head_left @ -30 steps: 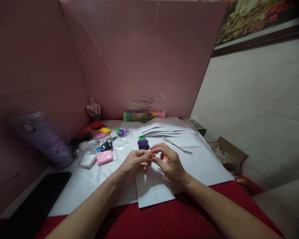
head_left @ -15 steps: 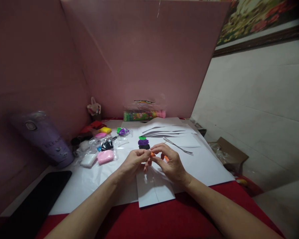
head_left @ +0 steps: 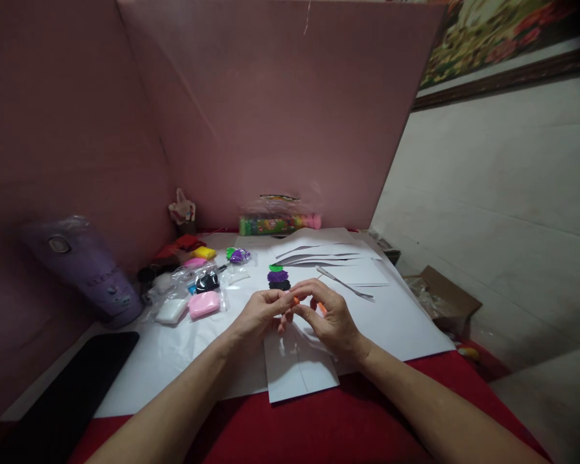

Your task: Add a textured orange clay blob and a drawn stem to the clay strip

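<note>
Between the fingertips of both hands is a small orange clay piece [head_left: 296, 301]. My left hand [head_left: 265, 314] pinches it from the left. My right hand [head_left: 329, 316] has thumb and forefinger curled against its right side, and more orange [head_left: 322, 308] shows by that palm. Just beyond the fingers, green clay [head_left: 275, 267], purple clay [head_left: 277, 276] and black clay [head_left: 279, 285] lie in a row on the white paper. A folded white sheet [head_left: 299, 374] is under the hands. The lower fingers are partly hidden.
Bagged pink clay [head_left: 204, 304] and white clay [head_left: 171, 311] lie left, near a purple bottle [head_left: 91, 270] and a black phone-like slab [head_left: 77, 386]. A metal tool [head_left: 345, 283] rests right of the hands beside cut paper strips [head_left: 319, 251]. A cardboard box [head_left: 452, 299] stands far right.
The fingertips have shifted very slightly around the orange piece. Everything else looks the same.
</note>
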Motion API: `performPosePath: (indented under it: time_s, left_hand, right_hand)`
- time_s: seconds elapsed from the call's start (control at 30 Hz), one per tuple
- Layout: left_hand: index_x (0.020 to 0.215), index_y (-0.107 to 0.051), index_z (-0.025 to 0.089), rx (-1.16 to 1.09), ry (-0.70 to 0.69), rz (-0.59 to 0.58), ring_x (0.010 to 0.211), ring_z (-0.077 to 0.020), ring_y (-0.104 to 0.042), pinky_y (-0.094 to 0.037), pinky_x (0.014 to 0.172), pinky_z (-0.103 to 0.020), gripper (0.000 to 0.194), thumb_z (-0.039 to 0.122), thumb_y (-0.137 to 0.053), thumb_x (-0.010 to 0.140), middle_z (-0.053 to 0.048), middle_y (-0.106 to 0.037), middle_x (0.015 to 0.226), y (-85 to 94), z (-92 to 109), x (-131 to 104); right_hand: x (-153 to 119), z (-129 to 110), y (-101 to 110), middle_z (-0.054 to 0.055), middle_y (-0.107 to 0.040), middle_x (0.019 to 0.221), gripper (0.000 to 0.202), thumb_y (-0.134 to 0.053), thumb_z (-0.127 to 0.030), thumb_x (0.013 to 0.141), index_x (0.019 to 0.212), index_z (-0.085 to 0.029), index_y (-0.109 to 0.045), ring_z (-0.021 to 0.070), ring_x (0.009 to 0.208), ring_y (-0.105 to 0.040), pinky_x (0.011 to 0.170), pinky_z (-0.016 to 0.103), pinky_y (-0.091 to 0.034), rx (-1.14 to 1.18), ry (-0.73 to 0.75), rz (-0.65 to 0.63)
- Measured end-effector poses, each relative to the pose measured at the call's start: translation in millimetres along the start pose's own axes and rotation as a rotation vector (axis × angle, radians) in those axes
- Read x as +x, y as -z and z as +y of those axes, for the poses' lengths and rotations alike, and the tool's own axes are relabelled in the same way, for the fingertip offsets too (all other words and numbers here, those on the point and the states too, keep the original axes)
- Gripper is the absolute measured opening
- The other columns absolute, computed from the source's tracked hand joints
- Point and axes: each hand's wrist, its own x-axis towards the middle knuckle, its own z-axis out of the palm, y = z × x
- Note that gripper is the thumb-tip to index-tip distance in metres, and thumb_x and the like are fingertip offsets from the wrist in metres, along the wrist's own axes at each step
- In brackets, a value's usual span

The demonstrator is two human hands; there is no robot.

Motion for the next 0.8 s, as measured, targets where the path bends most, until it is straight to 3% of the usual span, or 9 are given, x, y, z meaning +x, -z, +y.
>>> performPosePath:
  time_s: [0.17, 0.3, 0.37, 0.47, 0.53, 0.63, 0.8]
  left_hand:
    - [0.072, -0.062, 0.011, 0.043, 0.004, 0.02, 0.047, -0.0058, -0.044, -0.033, 0.046, -0.019, 0.035, 0.045, -0.072, 0.069, 0.002, -0.052, 0.057, -0.8, 1.6, -0.6]
    - [0.075, -0.061, 0.011, 0.149, -0.009, 0.034, 0.047, -0.0062, -0.042, -0.033, 0.048, -0.021, 0.043, 0.055, -0.059, 0.076, 0.001, -0.052, 0.061, -2.0, 3.0, 0.2]
    - [0.077, -0.061, 0.012, 0.305, -0.053, 0.109, 0.048, -0.0072, -0.043, -0.034, 0.05, -0.023, 0.042, 0.053, -0.054, 0.079, 0.0, -0.054, 0.063, 0.0, 5.5, 1.4]
    - [0.075, -0.059, 0.014, 0.653, -0.125, 0.212, 0.059, -0.0109, -0.048, -0.036, 0.057, -0.024, 0.024, 0.037, -0.061, 0.073, -0.001, -0.056, 0.067, 9.2, 14.7, 0.4]
    - [0.074, -0.058, 0.016, 0.926, -0.117, 0.158, 0.066, -0.0137, -0.05, -0.037, 0.06, -0.025, 0.018, 0.03, -0.064, 0.066, -0.001, -0.057, 0.071, 17.3, 23.5, -3.8]
    - [0.084, -0.055, 0.019, 1.256, -0.007, 0.086, 0.074, -0.0178, -0.052, -0.036, 0.059, -0.026, 0.033, 0.032, -0.07, 0.057, -0.002, -0.058, 0.084, 25.4, 34.3, -13.3]
    - [0.086, -0.053, 0.02, 1.52, 0.156, 0.028, 0.079, -0.0218, -0.053, -0.036, 0.06, -0.027, 0.044, 0.041, -0.073, 0.052, -0.006, -0.058, 0.09, 24.5, 35.0, -19.4]
  right_hand:
    - [0.1, -0.1, -0.4, 0.005, -0.063, 0.092, 0.01, -0.062, -0.02, 0.083, 0.093, -0.02, -0.063, 0.0159, 0.08, -0.057, 0.061, 0.027, -0.046, -0.01, -0.012, 0.011]
    - [-0.2, 2.9, 0.0, 0.004, -0.062, 0.092, 0.008, -0.059, -0.02, 0.085, 0.092, -0.02, -0.063, 0.0152, 0.081, -0.057, 0.063, 0.027, -0.045, -0.01, -0.032, 0.015]
    - [0.0, 4.6, 0.6, 0.004, -0.062, 0.092, 0.008, -0.059, -0.022, 0.085, 0.092, -0.02, -0.063, 0.0147, 0.079, -0.057, 0.062, 0.027, -0.045, -0.019, -0.058, 0.034]
    - [0.0, 6.7, 0.5, 0.003, -0.062, 0.088, 0.008, -0.059, -0.025, 0.086, 0.091, -0.02, -0.063, 0.0141, 0.075, -0.056, 0.062, 0.027, -0.044, -0.044, -0.118, 0.052]
    - [-0.5, 7.8, -0.6, 0.002, -0.062, 0.084, 0.009, -0.059, -0.026, 0.086, 0.089, -0.019, -0.063, 0.0137, 0.073, -0.056, 0.061, 0.027, -0.043, -0.061, -0.168, 0.054]
    - [-1.3, 9.5, -3.2, 0.001, -0.062, 0.08, 0.01, -0.06, -0.028, 0.085, 0.088, -0.019, -0.064, 0.0136, 0.071, -0.055, 0.061, 0.027, -0.043, -0.047, -0.25, 0.04]
    - [2.5, 7.1, -4.3, 0.002, -0.062, 0.082, 0.016, -0.06, -0.032, 0.082, 0.09, -0.019, -0.063, 0.0135, 0.069, -0.054, 0.056, 0.026, -0.046, 0.038, -0.458, -0.038]
